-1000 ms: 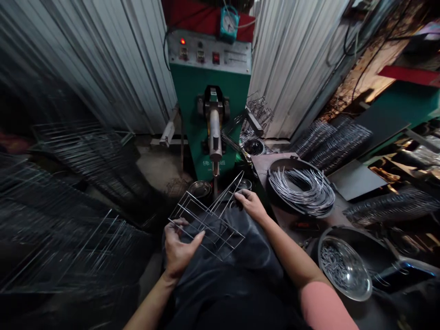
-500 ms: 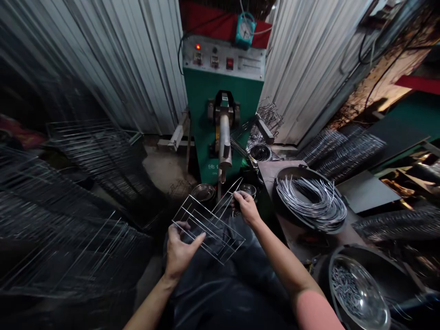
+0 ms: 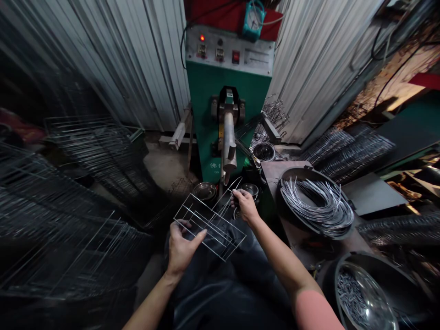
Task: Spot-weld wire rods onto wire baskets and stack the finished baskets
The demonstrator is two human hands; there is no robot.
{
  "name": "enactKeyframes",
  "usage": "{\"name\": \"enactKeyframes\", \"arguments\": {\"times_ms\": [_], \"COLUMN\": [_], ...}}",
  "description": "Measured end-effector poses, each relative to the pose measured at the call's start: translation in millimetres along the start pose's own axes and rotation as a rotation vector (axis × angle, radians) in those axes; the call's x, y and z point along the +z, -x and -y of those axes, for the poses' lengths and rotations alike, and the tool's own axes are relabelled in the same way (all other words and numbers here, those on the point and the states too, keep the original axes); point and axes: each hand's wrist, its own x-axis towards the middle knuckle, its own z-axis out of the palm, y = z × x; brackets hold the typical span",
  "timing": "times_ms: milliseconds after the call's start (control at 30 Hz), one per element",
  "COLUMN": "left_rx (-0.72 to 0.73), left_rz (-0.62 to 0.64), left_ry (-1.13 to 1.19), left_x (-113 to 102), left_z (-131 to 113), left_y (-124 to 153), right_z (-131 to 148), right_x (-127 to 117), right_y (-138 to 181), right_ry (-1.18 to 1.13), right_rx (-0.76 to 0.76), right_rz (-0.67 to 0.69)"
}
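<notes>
A flat rectangular wire rack (image 3: pixel 210 228) is held tilted above my lap, just in front of a green spot welding machine (image 3: pixel 206 87). My left hand (image 3: pixel 184 245) grips its near left side, thumb on top and fingers around the wires. Pinched in my right hand (image 3: pixel 244 204) is a thin bent wire piece (image 3: pixel 225 200), which lies against the far right side of the rack. Whether the two are joined I cannot tell. The welder's electrode arm (image 3: pixel 229 137) points down toward me, its tip just beyond the wire piece.
On the right, a bench (image 3: pixel 292 233) carries a round pan of bent wires (image 3: pixel 316 199). Nearer stands a bowl of small metal pieces (image 3: pixel 357 293). Stacked wire racks (image 3: pixel 92 151) fill the left. Small metal bowls (image 3: pixel 204 190) sit below the electrode.
The view has shifted slightly, so the machine and bench appear a little further right. Both hands keep their grips; the bent wire piece has changed its angle slightly against the rack.
</notes>
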Motion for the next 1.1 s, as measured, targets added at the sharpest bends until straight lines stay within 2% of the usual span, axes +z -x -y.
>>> {"name": "enactKeyframes", "arguments": {"times_ms": [567, 800, 900, 967, 1100], "left_rx": [-0.068, -0.066, -0.084, -0.086, -0.064], "left_rz": [-0.019, -0.009, -0.013, -0.030, -0.067], "left_ry": [-0.006, -0.007, -0.004, -0.003, -0.024], "left_x": [12, 13, 14, 15, 17], "left_z": [-2, -3, -3, -4, -8], "left_y": [-22, -21, -19, -17, -14], "right_z": [1, 2, 3, 2, 0], "right_x": [5, 7, 2, -6, -29], "right_y": [-26, -32, -27, -12, 38], "right_ry": [0.023, 0.033, 0.028, 0.061, 0.346], "right_rx": [0.012, 0.039, 0.052, 0.077, 0.046], "right_rz": [-0.041, -0.087, -0.034, 0.042, 0.293]}}
